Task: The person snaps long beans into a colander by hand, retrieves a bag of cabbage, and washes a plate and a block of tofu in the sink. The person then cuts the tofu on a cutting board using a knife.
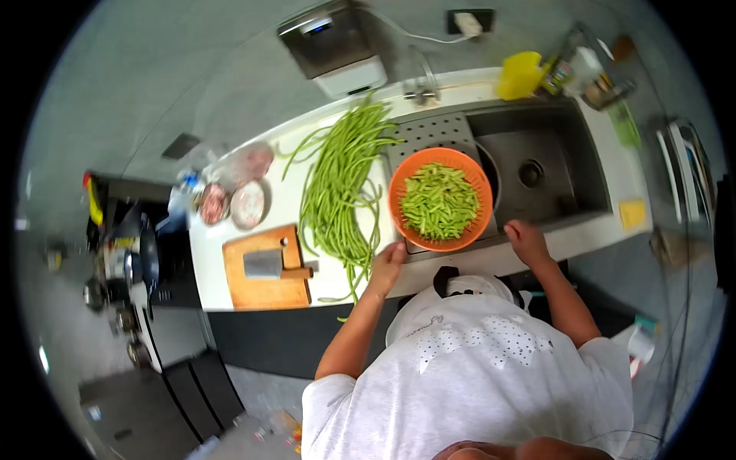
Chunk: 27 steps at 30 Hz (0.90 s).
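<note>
My left hand [387, 266] is at the counter's front edge, between the long green beans [343, 180] and the orange colander [396, 201]. Its fingers look curled together; anything inside them is too small to make out. Short cut pieces of green bean [439, 201] fill the colander, which sits over the left part of the sink. To the right of it, my right hand [527, 241] is closed by the sink's front rim, with nothing visible in it. The uncut beans lie in a long heap on the white counter.
A cleaver [264, 264] lies on a wooden cutting board [238, 287] at the left. Behind it stand a bowl [248, 205] and a container of what looks like meat [214, 204]. The sink basin [563, 146] is at the right, a faucet [420, 93] at the back.
</note>
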Tool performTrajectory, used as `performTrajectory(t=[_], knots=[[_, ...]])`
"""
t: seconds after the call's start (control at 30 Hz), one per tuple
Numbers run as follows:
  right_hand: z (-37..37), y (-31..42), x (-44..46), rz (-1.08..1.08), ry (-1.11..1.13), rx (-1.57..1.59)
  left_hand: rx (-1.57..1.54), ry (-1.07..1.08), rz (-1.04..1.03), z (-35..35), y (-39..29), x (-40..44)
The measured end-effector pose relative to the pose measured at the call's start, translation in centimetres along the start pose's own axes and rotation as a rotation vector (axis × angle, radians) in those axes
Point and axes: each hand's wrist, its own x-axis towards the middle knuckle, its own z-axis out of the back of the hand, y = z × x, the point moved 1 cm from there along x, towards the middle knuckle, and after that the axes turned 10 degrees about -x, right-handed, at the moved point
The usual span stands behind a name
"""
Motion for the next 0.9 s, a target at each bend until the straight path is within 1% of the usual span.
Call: performTrajectory(t=[0.03,0.07,0.1,0.13,0.17,0.2,0.23,0.27,0.3,0.33,0.37,0.4,0.43,0.47,0.5,0.53,0.6,0.63,0.67,0.73,0.77,0.8,0.87,0.9], knots=[[0.0,0.0,-1.6,-0.039,0.07,-0.037,-0.053,0.051,-0.072,1.5,0.8,0.7],[-0.8,-0.3,-2.9,-0.181,0.148,0.044,-0.188,0.05,-0.069,2.1,-0.4,0.1],[-2.2,-0.6,-4.1,-0.286,0.144,0.226,-0.219,0.061,-0.076,3.0,0.0,0.2],[-3.6,-0.4,-4.7,-0.458,0.217,0.463,-0.204,0.073,-0.003,3.6,-0.7,0.0],[-5.3,-0.1,-4.9,-0.483,0.234,0.67,-0.238,0.094,0.013,4.3,0.8,0.5],[-5.7,1.7,-4.3,-0.47,0.188,0.712,-0.266,0.127,-0.028,4.5,1.7,0.8],[-6.8,3.4,-3.4,-0.542,0.161,0.812,-0.285,0.158,-0.046,4.5,2.4,0.9],[-4.2,6.1,-3.0,-0.392,0.235,0.86,-0.293,0.149,-0.016,4.5,3.4,1.5],[-5.8,6.8,-2.4,-0.432,0.211,0.912,-0.271,0.203,-0.037,4.3,3.5,1.7],[-7.4,7.5,-2.0,-0.471,0.185,0.965,-0.221,0.21,0.009,4.0,3.6,2.3],[-19.6,3.6,1.1,-0.328,-0.098,1.228,-0.24,0.247,-0.016,3.5,3.3,2.4],[-15.2,6.3,0.0,-0.518,-0.033,1.242,-0.24,0.28,-0.03,2.9,2.8,2.3],[-9.6,9.5,-1.3,-0.709,0.026,1.261,-0.155,0.239,0.003,1.7,0.6,1.4],[-12.7,7.9,-0.4,-0.772,0.015,1.077,-0.142,0.238,-0.014,0.8,-0.6,0.8],[-11.9,8.3,-1.6,-0.854,-0.022,1.119,-0.149,0.256,-0.033,0.3,-1.7,0.2],[-10.5,8.2,-3.5,-0.865,-0.056,1.13,-0.162,0.268,-0.057,-0.1,-2.6,-0.3],[-7.9,7.6,-8.8,-0.812,-0.097,1.489,-0.17,0.287,-0.108,-0.4,-3.3,-1.2],[-8.2,6.0,-11.4,-0.776,-0.2,1.534,-0.187,0.282,-0.148,-0.8,-3.4,-1.6],[-8.4,4.7,-14.0,-0.746,-0.306,1.567,-0.189,0.304,-0.146,-1.2,-3.3,-1.6],[-6.0,1.8,-20.3,-0.834,-0.433,1.542,-0.203,0.25,-0.119,-1.6,-3.0,-2.3],[-4.5,0.5,-23.3,-0.853,-0.538,1.518,-0.205,0.23,-0.112,-2.0,-2.1,-2.1],[-3.0,-0.7,-26.4,-0.872,-0.643,1.488,-0.201,0.246,-0.117,-2.8,-1.4,-2.3],[-0.7,-3.8,-31.8,-0.959,-0.834,1.416,-0.227,0.316,-0.04,-4.6,-0.3,-3.1],[0.7,-5.3,-34.3,-0.999,-0.926,1.436,-0.218,0.326,-0.048,-6.1,-0.3,-4.1]])
